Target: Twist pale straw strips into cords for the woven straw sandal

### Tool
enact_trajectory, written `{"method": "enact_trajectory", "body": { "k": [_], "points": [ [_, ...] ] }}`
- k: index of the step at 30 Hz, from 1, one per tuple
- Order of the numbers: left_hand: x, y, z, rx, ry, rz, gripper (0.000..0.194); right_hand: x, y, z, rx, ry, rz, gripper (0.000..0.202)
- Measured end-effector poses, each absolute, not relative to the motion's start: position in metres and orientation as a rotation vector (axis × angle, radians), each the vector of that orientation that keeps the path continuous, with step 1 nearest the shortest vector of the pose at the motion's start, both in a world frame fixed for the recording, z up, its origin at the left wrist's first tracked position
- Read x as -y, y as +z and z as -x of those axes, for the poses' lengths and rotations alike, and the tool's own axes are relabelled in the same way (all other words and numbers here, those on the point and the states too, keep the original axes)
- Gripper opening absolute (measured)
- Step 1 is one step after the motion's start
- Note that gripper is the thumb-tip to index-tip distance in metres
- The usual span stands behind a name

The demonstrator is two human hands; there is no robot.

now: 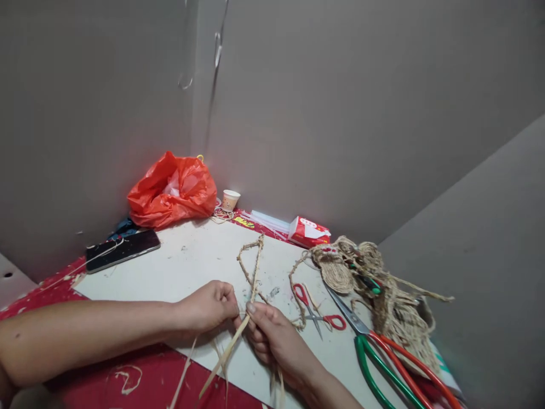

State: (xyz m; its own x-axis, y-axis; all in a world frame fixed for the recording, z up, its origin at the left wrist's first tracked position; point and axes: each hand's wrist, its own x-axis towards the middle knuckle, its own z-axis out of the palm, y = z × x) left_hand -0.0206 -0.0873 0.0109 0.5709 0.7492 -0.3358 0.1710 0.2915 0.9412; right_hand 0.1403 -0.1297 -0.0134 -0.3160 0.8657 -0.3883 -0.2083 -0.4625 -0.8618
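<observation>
A thin braided straw cord (pixel 256 264) runs up from my hands over the white board (pixel 204 255), its upper part bent into a loop. My right hand (pixel 272 335) pinches the cord's lower end between thumb and fingers. Just left of it, my left hand (pixel 215 307) is closed with its fingertips near a fine strand at the same spot. A flat pale straw strip (pixel 225 355) slants down to the left from the pinch. Several loose strands hang below both hands. What my left fingertips hold is too small to make out.
Small red-handled scissors (pixel 315 312) lie open right of my hands, beside large shears (pixel 366 329) with green and red handles. Coiled braided cord (pixel 340 272) is heaped behind. A tissue pack (pixel 310 232), paper cup (pixel 230 200), red bag (pixel 172 193) and phone (pixel 123 250) line the back and left.
</observation>
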Motion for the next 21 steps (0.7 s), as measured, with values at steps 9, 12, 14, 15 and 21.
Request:
{"method": "enact_trajectory", "body": {
  "k": [9, 12, 14, 15, 21],
  "points": [
    [0.079, -0.004, 0.021, -0.834, 0.490, -1.171, 0.016, 0.132, -0.021, -0.143, 0.895, 1.868, 1.189, 0.045],
    [0.078, -0.002, 0.020, -0.784, 0.457, -1.163, 0.017, 0.133, -0.024, -0.144, 0.881, 1.845, 1.211, 0.046],
    [0.077, -0.002, 0.020, -0.757, 0.457, -1.147, 0.019, 0.133, -0.025, -0.144, 0.885, 1.845, 1.232, 0.046],
    [0.077, -0.002, 0.020, -0.751, 0.460, -1.139, 0.020, 0.133, -0.026, -0.144, 0.887, 1.848, 1.238, 0.046],
    [0.076, -0.003, 0.020, -0.781, 0.437, -1.086, 0.014, 0.134, -0.026, -0.145, 0.880, 1.857, 1.232, 0.042]
  ]
}}
